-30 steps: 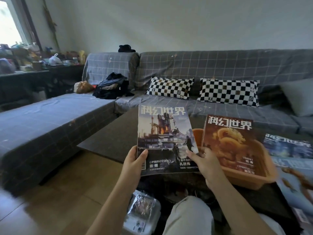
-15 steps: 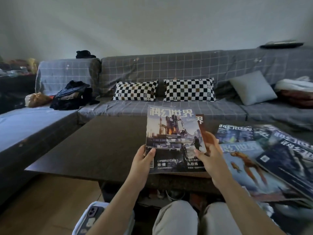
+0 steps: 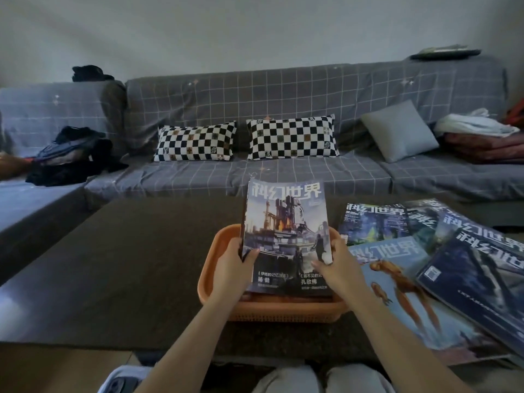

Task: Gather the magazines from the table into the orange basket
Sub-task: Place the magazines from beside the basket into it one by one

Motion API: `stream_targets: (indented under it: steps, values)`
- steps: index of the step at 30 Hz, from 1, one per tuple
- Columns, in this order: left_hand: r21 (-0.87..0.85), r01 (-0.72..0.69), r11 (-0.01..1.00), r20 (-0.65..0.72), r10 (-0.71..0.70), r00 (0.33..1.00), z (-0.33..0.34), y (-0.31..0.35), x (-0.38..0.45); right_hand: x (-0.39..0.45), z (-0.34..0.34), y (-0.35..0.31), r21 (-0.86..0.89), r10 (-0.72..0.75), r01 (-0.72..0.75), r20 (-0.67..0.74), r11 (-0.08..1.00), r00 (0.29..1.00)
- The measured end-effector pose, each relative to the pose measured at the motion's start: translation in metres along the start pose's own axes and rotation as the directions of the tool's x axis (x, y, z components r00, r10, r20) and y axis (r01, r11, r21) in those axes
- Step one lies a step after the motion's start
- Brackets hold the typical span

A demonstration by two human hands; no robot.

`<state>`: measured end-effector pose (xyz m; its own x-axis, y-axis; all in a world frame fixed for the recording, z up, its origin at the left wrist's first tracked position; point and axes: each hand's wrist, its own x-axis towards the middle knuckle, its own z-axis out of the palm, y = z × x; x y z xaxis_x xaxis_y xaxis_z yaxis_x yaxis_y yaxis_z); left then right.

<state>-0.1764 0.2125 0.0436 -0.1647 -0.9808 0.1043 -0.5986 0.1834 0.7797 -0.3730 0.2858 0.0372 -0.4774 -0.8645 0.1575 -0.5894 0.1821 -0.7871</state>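
A grey checked sofa (image 3: 283,109) is running along the far wall, carrying two chequered cushions (image 3: 195,141), a plain grey cushion (image 3: 399,131) and a heap of dark clothes (image 3: 71,157) at its left end. In front of it a dark table (image 3: 113,265) is bearing an orange basket (image 3: 283,310) near its front edge and, just right of that, a fan of overlapping magazines (image 3: 425,279) lying flat. One magazine (image 3: 285,231) is standing tilted in the basket, its lower edge down inside and its top leaning away. The left hand (image 3: 232,268) is gripping its left edge, thumb curled over the cover; the right hand (image 3: 338,268) is holding its right edge, fingers lying across the cover.
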Motion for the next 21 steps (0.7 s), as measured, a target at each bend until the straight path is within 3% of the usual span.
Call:
stream_targets:
  steps: [3,6,16,21]
  values:
    - [0.162,-0.003,0.987,-0.059,0.012,0.998,0.001,-0.003,0.003,0.002,0.006,0.000,-0.123,-0.065,0.065,0.000,0.990,0.998]
    - [0.210,0.013,0.978,-0.108,0.010,0.994,0.001,-0.005,-0.001,0.003,0.010,0.001,-0.183,-0.094,0.087,-0.031,0.979,0.995]
    - [0.083,0.074,0.994,-0.083,-0.067,0.994,-0.003,-0.007,-0.003,0.002,0.015,0.001,-0.017,0.163,-0.163,-0.002,0.987,0.987]
    - [0.023,0.063,0.998,-0.004,-0.063,0.998,-0.003,-0.010,-0.002,0.007,0.019,0.008,-0.005,0.198,-0.198,0.004,0.980,0.980]
